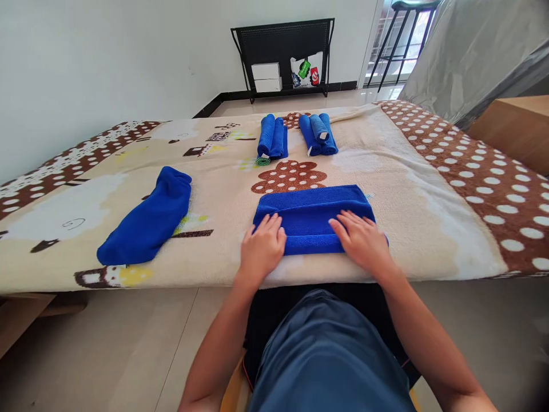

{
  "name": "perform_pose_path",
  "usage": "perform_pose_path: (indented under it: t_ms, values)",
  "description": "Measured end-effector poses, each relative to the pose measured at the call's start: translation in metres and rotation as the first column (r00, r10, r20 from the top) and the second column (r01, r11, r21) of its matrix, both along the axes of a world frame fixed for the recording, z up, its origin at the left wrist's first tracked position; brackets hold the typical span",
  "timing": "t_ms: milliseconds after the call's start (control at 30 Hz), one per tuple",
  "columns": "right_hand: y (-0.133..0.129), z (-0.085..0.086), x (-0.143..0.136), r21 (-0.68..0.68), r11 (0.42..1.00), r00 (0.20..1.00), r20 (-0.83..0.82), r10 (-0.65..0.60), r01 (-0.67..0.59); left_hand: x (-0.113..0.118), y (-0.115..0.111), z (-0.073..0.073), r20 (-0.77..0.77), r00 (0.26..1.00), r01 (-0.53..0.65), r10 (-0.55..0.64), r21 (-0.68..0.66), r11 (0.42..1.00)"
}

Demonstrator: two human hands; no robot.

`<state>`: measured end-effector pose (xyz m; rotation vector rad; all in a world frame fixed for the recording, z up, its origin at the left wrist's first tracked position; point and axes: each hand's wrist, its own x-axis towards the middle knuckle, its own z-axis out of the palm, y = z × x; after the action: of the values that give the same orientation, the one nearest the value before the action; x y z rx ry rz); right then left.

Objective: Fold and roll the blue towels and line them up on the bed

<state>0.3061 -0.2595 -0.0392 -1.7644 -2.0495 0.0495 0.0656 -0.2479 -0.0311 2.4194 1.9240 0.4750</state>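
Note:
A blue towel (309,214) lies partly folded in front of me, its near edge turned over into a thick band. My left hand (263,243) rests on the towel's left end, fingers stretched out flat. On the right end lies my right hand (360,237), its fingers extended and the thumb spread inward. Neither hand grips the cloth. Off to the left, another blue towel (148,220) lies loosely bunched on the blanket. Farther back are two groups of rolled towels, a left group (272,136) with a green roll (263,161) at its front and a right group (318,134).
A cream blanket (223,200) with brown dotted borders covers the surface. Beyond it stand a black rack (283,43) holding white boxes (266,77) and a printed bag (307,71), and a stool (405,34). A cardboard box (514,131) is at the right.

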Motion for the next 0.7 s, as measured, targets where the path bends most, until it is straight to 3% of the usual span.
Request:
perform_pose_path:
  t_ms: [100, 167, 267, 367, 433, 567, 700]
  values:
    - [0.002, -0.003, 0.029, -0.002, 0.993, 0.993, 0.006, -0.12, 0.12, -0.024, -0.003, 0.0, -0.011, 0.993, -0.117, 0.118, 0.052, 0.992]
    - [0.0, -0.003, 0.03, 0.022, 0.99, 0.989, 0.035, -0.141, 0.14, -0.023, -0.008, 0.005, -0.036, 0.991, -0.121, 0.126, 0.106, 0.987]
    - [-0.004, 0.001, 0.003, 0.046, 0.998, 0.998, 0.05, -0.037, 0.034, 0.003, -0.013, 0.013, -0.041, 0.999, 0.032, -0.028, 0.091, 0.995]
    - [-0.002, 0.008, -0.03, -0.042, 0.98, 0.98, -0.009, 0.196, -0.197, 0.033, -0.007, 0.018, -0.026, 0.96, 0.275, -0.277, -0.08, 0.958]
    - [0.004, 0.011, -0.039, -0.107, 0.953, 0.958, -0.066, 0.278, -0.284, 0.042, 0.003, 0.018, -0.013, 0.935, 0.347, -0.354, -0.176, 0.921]
    - [0.021, 0.011, -0.015, -0.161, 0.975, 0.985, -0.099, 0.139, -0.153, 0.019, 0.024, 0.014, 0.012, 0.945, 0.321, -0.327, -0.238, 0.917]
    - [0.027, 0.006, 0.029, -0.184, 0.982, 0.995, -0.088, -0.053, 0.036, -0.024, 0.027, 0.014, -0.021, 0.988, 0.144, -0.152, -0.221, 0.965]
